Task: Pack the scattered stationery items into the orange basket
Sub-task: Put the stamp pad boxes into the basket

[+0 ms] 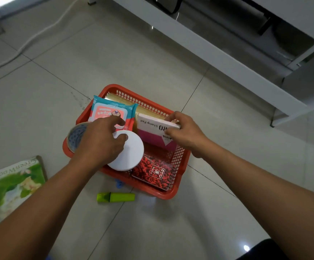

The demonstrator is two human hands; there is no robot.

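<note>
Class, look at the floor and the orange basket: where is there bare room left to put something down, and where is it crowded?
Free: floor tiles between the Green Wood pack and green highlighter, and right of the orange basket. Crowded: inside the basket, wipes, white disc, stamp pad box, red notebook and both hands fill it.

Single head-worn wide-angle view, looking forward and steeply down from close above the orange basket [173,192] on the tiled floor [114,59]. Both forearms entering from the near edge; white furniture [208,44] across the far right.
</note>
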